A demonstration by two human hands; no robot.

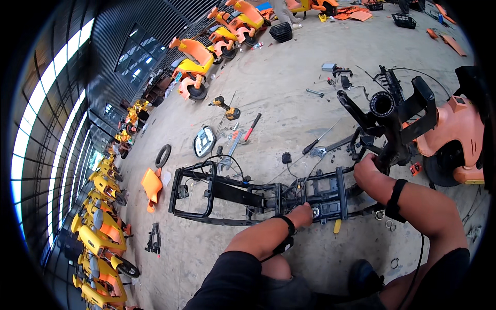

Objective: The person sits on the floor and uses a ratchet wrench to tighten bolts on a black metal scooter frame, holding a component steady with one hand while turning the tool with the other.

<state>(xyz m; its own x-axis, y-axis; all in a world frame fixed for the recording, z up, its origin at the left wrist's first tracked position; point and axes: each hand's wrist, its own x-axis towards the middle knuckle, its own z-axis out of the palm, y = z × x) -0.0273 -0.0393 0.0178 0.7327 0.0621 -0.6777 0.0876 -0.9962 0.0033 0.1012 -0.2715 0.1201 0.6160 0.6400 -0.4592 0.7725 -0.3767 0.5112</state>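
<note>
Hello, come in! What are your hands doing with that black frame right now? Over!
Left hand pressed on the black frame, at its middle. Right hand gripping the frame's front post. Screwdriver and loose bits on the floor close behind.

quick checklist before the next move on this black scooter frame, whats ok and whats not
1. Left hand on the black frame, at the middle section: ok.
2. Right hand steadying the front steering part: ok, it touches near its base.
3. Frame lying flat on the concrete floor: ok.
4. Tools nearby: ok, a screwdriver, a hammer and a cordless drill lie beyond the frame.
5. Loose rings by the right forearm: not ok, scattered on the floor.
6. What the left fingers pinch: cannot tell.
</note>
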